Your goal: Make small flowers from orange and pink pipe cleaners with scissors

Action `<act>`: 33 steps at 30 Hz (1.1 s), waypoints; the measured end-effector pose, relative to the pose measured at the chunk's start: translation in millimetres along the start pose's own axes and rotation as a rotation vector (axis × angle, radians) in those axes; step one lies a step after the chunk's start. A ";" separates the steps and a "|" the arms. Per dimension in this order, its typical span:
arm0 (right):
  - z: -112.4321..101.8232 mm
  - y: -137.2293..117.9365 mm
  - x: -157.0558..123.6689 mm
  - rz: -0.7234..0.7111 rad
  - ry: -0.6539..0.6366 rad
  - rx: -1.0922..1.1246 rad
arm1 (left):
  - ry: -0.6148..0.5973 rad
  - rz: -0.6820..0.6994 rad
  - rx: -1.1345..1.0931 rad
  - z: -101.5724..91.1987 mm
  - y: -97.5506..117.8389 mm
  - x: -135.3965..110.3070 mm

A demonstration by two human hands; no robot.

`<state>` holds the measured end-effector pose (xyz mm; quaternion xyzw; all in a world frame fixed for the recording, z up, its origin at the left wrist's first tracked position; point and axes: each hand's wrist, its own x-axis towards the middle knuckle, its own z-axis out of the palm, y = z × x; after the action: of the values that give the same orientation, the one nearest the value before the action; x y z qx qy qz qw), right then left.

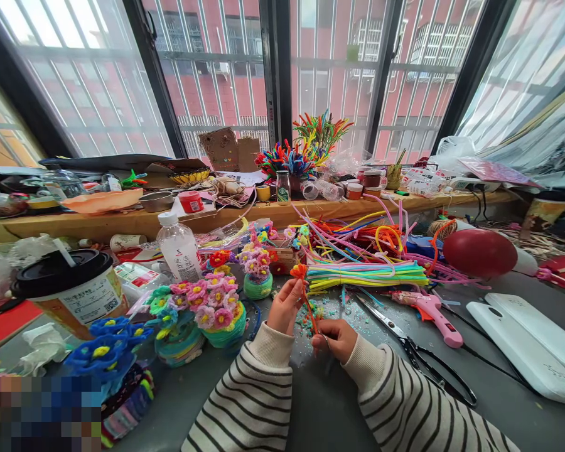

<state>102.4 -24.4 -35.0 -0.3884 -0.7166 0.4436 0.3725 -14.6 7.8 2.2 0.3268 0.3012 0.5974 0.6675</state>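
An orange pipe-cleaner flower stands upright between my two hands above the grey table. My left hand pinches it just below the bloom. Lower down, the fingers of my right hand are closed on its orange stem. Behind the hands lies a bundle of straight pipe cleaners in yellow, green, blue and pink. Small coloured scraps are scattered beneath. To the left, pots covered in pipe cleaner hold pink flowers and blue flowers.
Black-handled scissors and a pink glue gun with a cord lie at the right, beside white devices. A lidded cup and a plastic bottle stand at the left. A cluttered wooden sill runs along the back.
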 end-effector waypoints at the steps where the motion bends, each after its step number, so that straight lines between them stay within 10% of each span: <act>1: -1.7 -0.2 0.4 -0.008 0.025 -0.013 | -0.012 -0.001 0.052 0.7 -0.4 -0.3; 12: -10.0 0.6 1.6 -0.011 0.145 -0.073 | -0.215 0.212 0.680 5.7 -4.2 -7.2; 33: -15.0 -2.3 3.7 0.008 -0.049 0.066 | -0.296 0.276 0.809 3.7 -3.1 -8.9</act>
<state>113.6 -16.6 -27.2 -0.3678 -0.7090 0.4778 0.3657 -10.7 -1.5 2.1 0.6804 0.3655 0.4620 0.4359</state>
